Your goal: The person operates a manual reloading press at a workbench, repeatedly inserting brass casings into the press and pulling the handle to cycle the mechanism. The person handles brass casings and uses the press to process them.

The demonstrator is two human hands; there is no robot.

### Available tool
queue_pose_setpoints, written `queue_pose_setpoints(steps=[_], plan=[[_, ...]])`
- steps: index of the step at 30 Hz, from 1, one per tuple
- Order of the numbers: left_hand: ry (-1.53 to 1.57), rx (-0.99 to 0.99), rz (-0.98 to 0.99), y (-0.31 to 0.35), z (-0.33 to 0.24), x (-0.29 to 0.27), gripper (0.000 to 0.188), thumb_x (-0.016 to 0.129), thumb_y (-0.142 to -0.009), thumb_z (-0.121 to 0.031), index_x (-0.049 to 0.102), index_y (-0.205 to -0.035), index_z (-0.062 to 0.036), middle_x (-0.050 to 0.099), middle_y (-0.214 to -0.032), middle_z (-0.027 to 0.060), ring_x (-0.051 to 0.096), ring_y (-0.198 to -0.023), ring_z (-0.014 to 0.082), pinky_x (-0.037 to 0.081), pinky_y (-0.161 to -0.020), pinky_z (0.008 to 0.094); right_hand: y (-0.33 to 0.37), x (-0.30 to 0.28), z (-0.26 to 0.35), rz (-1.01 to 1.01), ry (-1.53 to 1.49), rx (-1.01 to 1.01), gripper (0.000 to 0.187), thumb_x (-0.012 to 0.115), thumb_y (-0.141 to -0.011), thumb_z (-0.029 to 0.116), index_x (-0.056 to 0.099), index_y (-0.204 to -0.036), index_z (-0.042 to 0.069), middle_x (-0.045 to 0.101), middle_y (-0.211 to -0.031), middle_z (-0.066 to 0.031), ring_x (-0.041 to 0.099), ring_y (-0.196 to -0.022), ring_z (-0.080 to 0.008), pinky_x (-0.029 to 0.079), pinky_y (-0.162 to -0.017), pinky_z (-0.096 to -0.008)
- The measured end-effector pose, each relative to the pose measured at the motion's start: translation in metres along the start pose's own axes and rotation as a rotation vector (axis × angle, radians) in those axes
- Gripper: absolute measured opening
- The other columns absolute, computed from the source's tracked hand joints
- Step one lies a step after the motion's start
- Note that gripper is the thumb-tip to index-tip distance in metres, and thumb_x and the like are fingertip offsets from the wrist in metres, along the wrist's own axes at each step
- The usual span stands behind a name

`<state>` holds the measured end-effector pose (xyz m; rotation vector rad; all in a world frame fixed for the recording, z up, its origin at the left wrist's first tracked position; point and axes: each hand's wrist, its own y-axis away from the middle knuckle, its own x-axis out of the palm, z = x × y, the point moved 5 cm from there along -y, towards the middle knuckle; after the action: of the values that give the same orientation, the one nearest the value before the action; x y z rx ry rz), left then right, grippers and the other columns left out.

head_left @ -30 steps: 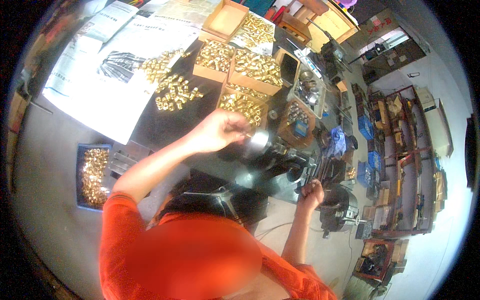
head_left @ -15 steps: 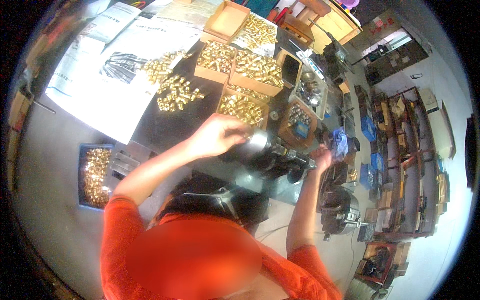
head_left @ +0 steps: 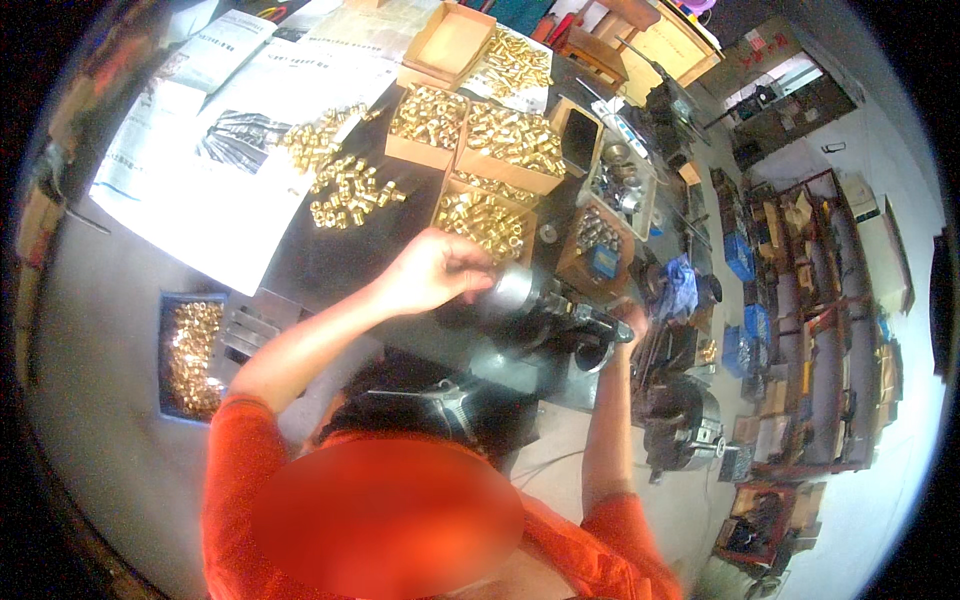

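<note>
My left hand (head_left: 438,272) is closed, its thumb and fingers pinched together at the face of a round metal chuck (head_left: 514,291). Whatever is between the fingertips is too small or hidden to make out. The chuck sits on a small dark bench lathe (head_left: 560,312) running off to the right. At that machine's right end, my right hand (head_left: 632,318) is curled around a part that its fingers and the dark end piece hide. Just beyond the chuck, an open cardboard box (head_left: 437,212) holds many small brass fittings (head_left: 482,222).
More boxes of brass fittings (head_left: 515,138) stand behind, with a loose pile (head_left: 352,190) beside newspaper (head_left: 225,215). A blue bin (head_left: 192,412) of brass parts sits at lower left. To the right are a box of grey parts (head_left: 600,232), a blue cloth (head_left: 678,287) and shelving (head_left: 815,330).
My right hand has shifted slightly left, closer to the machine's end, and a dark ring-shaped part beneath it has turned into clearer view. My left hand stays at the chuck.
</note>
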<state>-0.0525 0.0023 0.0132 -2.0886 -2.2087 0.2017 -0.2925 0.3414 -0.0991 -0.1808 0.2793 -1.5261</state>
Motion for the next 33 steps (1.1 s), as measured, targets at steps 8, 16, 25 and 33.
queue_pose_setpoints(steps=[8, 16, 25, 33], plan=[[0.114, -0.034, -0.014, 0.0, 0.008, -0.005, 0.011, 0.058, -0.08, -0.004, 0.057, -0.087, 0.0048, 0.06, -0.071, 0.0076, 0.059, -0.06, 0.0125, 0.048, -0.057, 0.0245, 0.063, 0.021, 0.153, -0.248, -0.494, 0.042, 0.018, 0.042, -0.082, 0.013, 0.05, -0.068, 0.004, 0.03, -0.049, 0.0041, 0.025, -0.039, -0.0052, 0.019, -0.036, -0.0195], [0.219, -0.031, -0.017, 0.001, 0.013, -0.005, 0.013, 0.056, -0.082, -0.007, 0.059, -0.086, 0.0044, 0.061, -0.072, 0.0081, 0.058, -0.058, 0.0129, 0.047, -0.056, 0.0242, 0.114, -0.006, 0.047, -0.216, -0.503, 0.368, 0.02, 0.047, -0.08, 0.019, 0.051, -0.067, 0.005, 0.032, -0.049, 0.0035, 0.025, -0.039, -0.0058, 0.018, -0.034, -0.0207], [0.107, 0.0, -0.098, -0.012, 0.013, -0.017, 0.012, 0.058, -0.081, -0.007, 0.059, -0.085, 0.0038, 0.06, -0.071, 0.0075, 0.058, -0.057, 0.0122, 0.047, -0.053, 0.0233, 0.008, 0.023, 0.08, -0.142, -0.04, -0.085, 0.014, 0.048, -0.08, 0.01, 0.057, -0.077, 0.0, 0.05, -0.06, -0.0034, 0.047, -0.052, -0.0108, 0.035, -0.042, -0.0214], [-0.728, 0.074, -0.462, -0.01, 0.033, -0.084, 0.026, 0.064, -0.074, -0.015, 0.058, -0.095, -0.0017, 0.064, -0.083, 0.0134, 0.063, -0.071, 0.0225, 0.05, -0.064, 0.0317, 0.099, -0.005, 0.134, -0.119, -0.498, -0.018, 0.02, 0.044, -0.083, 0.018, 0.05, -0.068, 0.005, 0.031, -0.052, 0.0029, 0.026, -0.038, -0.0049, 0.021, -0.033, -0.0179]])
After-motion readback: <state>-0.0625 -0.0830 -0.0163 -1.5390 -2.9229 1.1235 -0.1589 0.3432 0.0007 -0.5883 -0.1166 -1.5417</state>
